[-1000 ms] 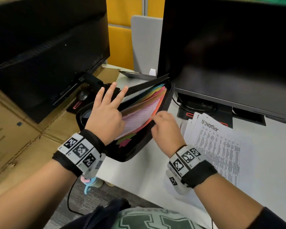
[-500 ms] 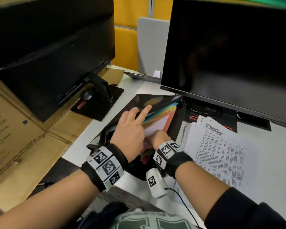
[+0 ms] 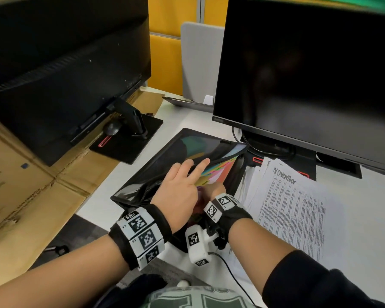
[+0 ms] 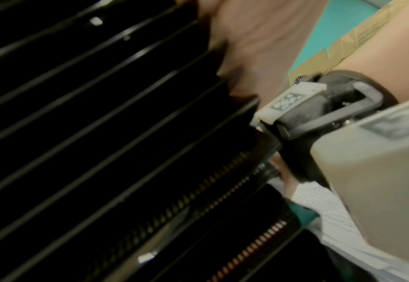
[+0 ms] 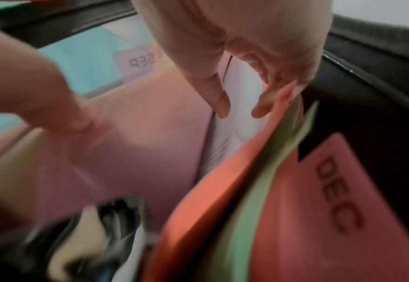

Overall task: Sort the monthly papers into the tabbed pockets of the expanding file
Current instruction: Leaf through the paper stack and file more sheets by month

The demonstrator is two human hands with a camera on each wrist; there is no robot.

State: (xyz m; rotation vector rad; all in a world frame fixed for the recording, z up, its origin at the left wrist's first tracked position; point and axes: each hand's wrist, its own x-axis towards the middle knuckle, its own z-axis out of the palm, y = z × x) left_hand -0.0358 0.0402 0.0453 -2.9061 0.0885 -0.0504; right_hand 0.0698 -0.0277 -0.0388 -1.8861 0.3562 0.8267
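Working inside the expanding file, we press our left hand flat, fingers straight, against the pink divider to keep a pocket spread. Our right hand reaches into that gap, fingertips loosely curled on a white sheet already seated there; whether they pinch it we cannot tell. The paper stack headed November lies just right of the file, long edge parallel to it, nearer our right hand.
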